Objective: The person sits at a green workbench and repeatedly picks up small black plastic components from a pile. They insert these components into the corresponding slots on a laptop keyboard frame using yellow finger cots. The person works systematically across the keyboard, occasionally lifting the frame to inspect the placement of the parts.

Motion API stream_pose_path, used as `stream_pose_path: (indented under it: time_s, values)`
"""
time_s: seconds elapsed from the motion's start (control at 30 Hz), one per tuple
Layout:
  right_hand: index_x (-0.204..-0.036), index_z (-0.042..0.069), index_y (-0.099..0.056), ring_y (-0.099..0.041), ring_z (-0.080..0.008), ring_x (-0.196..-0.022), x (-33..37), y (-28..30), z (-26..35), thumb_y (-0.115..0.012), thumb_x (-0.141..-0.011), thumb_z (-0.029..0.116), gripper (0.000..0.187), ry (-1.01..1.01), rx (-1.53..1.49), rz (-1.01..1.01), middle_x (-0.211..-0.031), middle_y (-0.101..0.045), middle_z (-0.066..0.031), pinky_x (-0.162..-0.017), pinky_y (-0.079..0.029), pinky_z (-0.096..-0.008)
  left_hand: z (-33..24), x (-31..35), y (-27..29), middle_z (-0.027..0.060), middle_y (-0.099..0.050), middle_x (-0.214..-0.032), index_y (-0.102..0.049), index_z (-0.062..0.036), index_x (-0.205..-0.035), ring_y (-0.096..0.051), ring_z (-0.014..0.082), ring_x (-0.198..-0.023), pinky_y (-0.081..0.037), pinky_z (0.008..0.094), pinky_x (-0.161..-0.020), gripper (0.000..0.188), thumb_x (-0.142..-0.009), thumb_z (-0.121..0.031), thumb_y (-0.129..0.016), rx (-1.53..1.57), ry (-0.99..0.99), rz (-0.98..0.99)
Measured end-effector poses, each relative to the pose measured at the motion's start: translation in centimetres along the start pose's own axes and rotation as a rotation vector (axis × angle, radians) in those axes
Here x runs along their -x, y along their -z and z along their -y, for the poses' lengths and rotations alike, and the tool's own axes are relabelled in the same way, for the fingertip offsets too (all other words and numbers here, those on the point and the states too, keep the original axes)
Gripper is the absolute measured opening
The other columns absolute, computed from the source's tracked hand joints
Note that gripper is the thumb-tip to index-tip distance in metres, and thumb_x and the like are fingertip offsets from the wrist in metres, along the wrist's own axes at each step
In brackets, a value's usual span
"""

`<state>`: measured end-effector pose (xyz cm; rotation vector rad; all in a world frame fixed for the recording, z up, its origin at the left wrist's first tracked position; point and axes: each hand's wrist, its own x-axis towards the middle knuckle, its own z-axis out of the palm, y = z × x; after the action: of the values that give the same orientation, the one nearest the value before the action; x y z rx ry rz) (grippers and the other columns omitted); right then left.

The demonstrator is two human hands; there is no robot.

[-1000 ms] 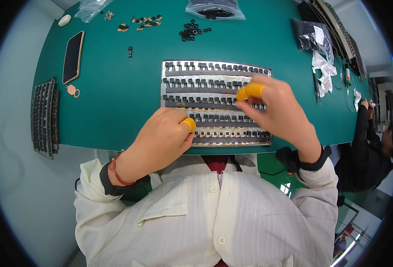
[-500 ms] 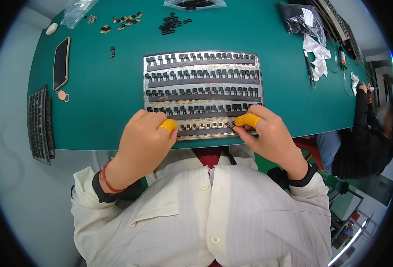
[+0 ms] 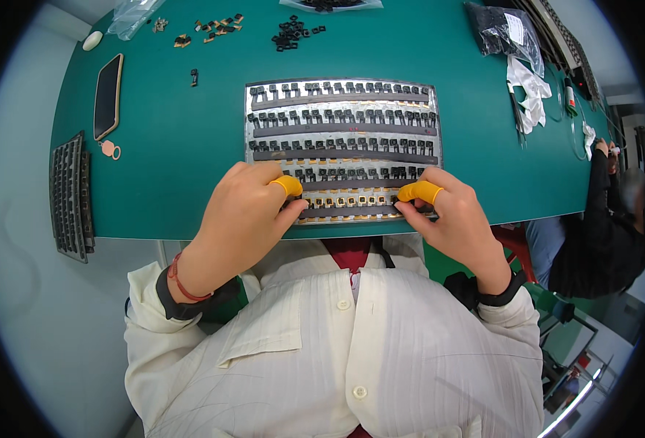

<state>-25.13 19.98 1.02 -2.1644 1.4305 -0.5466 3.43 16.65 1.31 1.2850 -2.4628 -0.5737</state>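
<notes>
Tray of small parts. The silver tray, with rows of small black parts and dark strips, lies on the green table near its front edge. The left hand bends over the lower left corner, the right hand over the lower right; each forefinger, in a yellow cover, nears its thumb, but whether either grips a part cannot be told. Beyond lies a black pile; leftward, a phone; rightward, a white cloth.

Left grip, right grip at tray
</notes>
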Motion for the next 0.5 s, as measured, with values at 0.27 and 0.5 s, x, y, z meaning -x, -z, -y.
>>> stream_pose_path:
  time_s: [0.27,0.5]
  values:
    - [-0.080,-0.007,-0.066,-0.059,-0.0296,-0.068,0.44,-0.25,-0.33,-0.077,-0.077,0.008,0.019,0.002,-0.028,-0.022,-0.080,-0.055,-0.0124,-0.059,-0.048,-0.0380,-0.45,-0.35,-0.51,0.0088,-0.058,-0.074,-0.072,-0.0011,-0.077,-0.055,0.0290,-0.069,-0.045,0.0388,-0.065,0.012,-0.075,-0.013,-0.076,-0.089,0.016,0.016]
    - [-0.074,-0.007,-0.065,-0.059,-0.0294,-0.068,0.60,-0.71,-0.76,-0.077,-0.077,0.010,0.020,0.032,-0.027,-0.017,-0.081,-0.056,-0.0124,-0.059,-0.049,-0.0385,-0.58,-0.75,-0.70,0.0081,-0.059,-0.073,-0.072,-0.0019,-0.078,-0.056,0.0286,-0.070,-0.046,0.0389,-0.066,0.011,-0.072,-0.011,-0.075,-0.151,0.004,0.036]
